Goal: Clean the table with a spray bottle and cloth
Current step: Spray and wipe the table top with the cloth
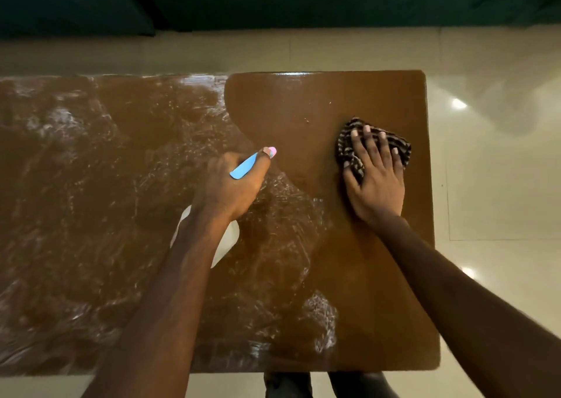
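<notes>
Head view: brown table (pixel 349 94), crinkled plastic film (pixel 91 185), pale tiles (pixel 501 185).

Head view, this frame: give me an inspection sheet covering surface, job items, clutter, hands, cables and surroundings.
Surface: brown table; crinkled clear plastic film covers the left and middle, right end bare.
Job's things: striped cloth bunched on the bare right end; spray bottle mostly hidden, blue trigger and pink nozzle showing.
Clutter: a few pale specks on the bare wood; nothing else seen.
Grippers: left hand wrapped around the spray bottle; right hand pressed flat on the cloth, fingers spread.
Cables: nothing seen.
Surroundings: glossy pale tiled floor; dark green upholstery beyond the table.
</notes>
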